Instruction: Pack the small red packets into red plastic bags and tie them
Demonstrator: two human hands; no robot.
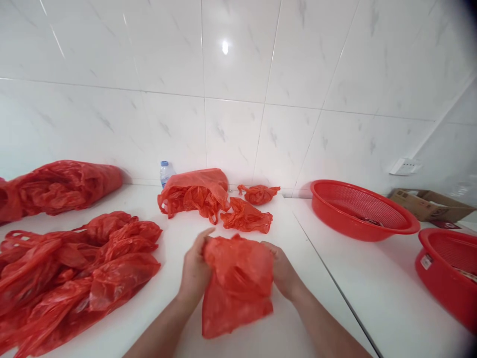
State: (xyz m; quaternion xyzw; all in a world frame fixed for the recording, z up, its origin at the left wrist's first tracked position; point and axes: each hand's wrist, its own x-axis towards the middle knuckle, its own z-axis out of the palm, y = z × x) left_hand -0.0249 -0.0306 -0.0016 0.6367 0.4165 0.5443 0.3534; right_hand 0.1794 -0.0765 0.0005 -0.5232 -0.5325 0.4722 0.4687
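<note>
Both hands hold one red plastic bag (238,283) just above the white counter (179,298). My left hand (196,271) grips its upper left edge with fingers closed. My right hand (282,271) grips the upper right edge, fingers curled into the plastic. The bag hangs crumpled between them, its lower part drooping toward me. A big heap of loose red bags (70,273) lies to the left of my left hand.
Beyond the hands lie a crumpled red bag (246,218), a knotted one (259,194) and a stuffed red bag (194,194) beside a water bottle (166,171). Another full red bag (59,186) lies far left. Two red baskets (361,211) (450,273) and a cardboard box (428,205) stand right.
</note>
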